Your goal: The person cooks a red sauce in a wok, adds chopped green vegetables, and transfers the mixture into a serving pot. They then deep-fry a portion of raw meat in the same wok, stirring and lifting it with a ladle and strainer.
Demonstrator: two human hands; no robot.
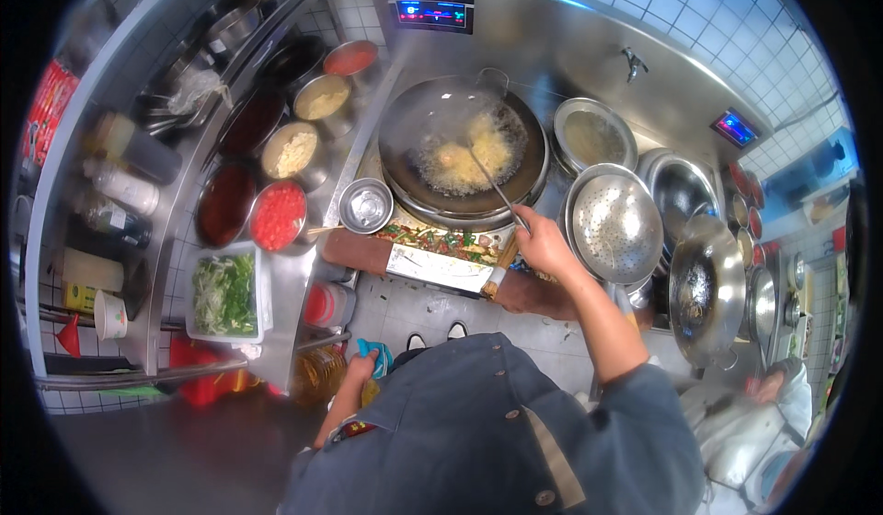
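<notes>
My right hand (pixel 546 244) grips the handle of a long metal cooking utensil (pixel 494 182). Its far end dips into yellow food (pixel 486 144) bubbling in oil, so I cannot tell whether it is a ladle or a spatula. This food sits in a large dark wok (pixel 408 116) on the range. Down by my left side, my left hand (pixel 359 370) is closed on a bunched teal cloth (pixel 379 358). A bamboo wok brush (pixel 498 277) leans at the range's front edge, just below my right hand. Food scraps (pixel 441 238) lie in the gutter before the wok.
A small metal bowl (pixel 366 206) stands left of the wok. Further left are chopped red peppers (pixel 278 216) and a tub of sliced greens (pixel 224 294). Perforated strainer (pixel 616 223) and another wok (pixel 705 294) crowd the right. A person in white (pixel 748 422) is at lower right.
</notes>
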